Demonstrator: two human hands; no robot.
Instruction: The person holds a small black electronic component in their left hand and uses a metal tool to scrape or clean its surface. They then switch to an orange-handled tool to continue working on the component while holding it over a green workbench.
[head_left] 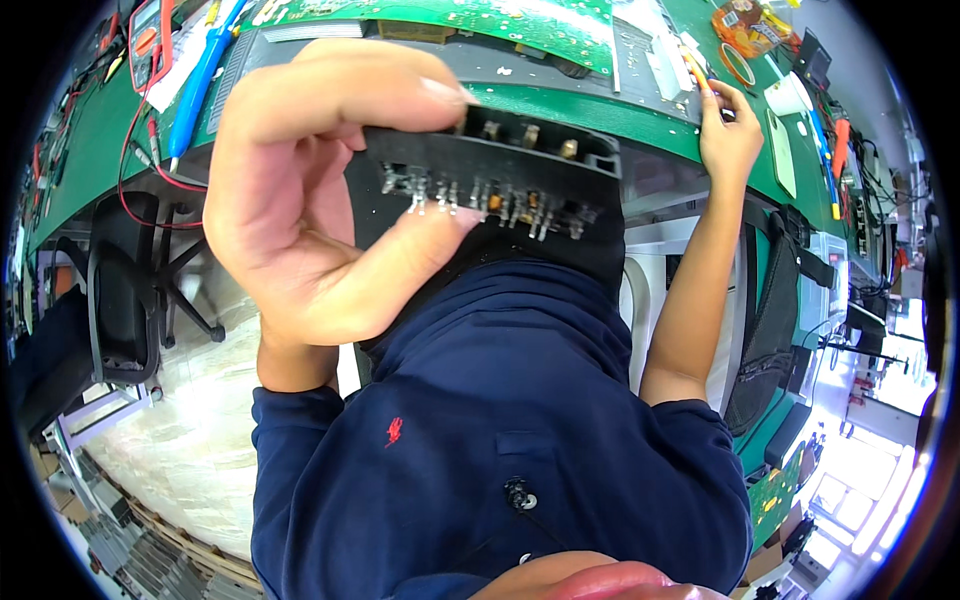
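Close up in front of me, my left hand (300, 210) pinches a black rectangular connector block (500, 160) between thumb and fingers. Several bent metal pins stick out of its lower side, and metal contacts show in openings along its top. An orange part sits among the pins. Over at the right edge of the bench, my right hand (732, 135) is closed around a thin tool with a yellow-orange handle (692, 68); its kind is too small to make out. A large green circuit board (440, 18) lies on the bench beyond the connector.
A blue-handled tool (205, 85), an orange multimeter (147, 40) and red test leads (125, 190) are on the left. At right stand a white cup (788, 95), a tape roll (737, 65), a snack bag (750, 28) and a pale green phone-like slab (780, 152). A black chair (122, 290) stands lower left.
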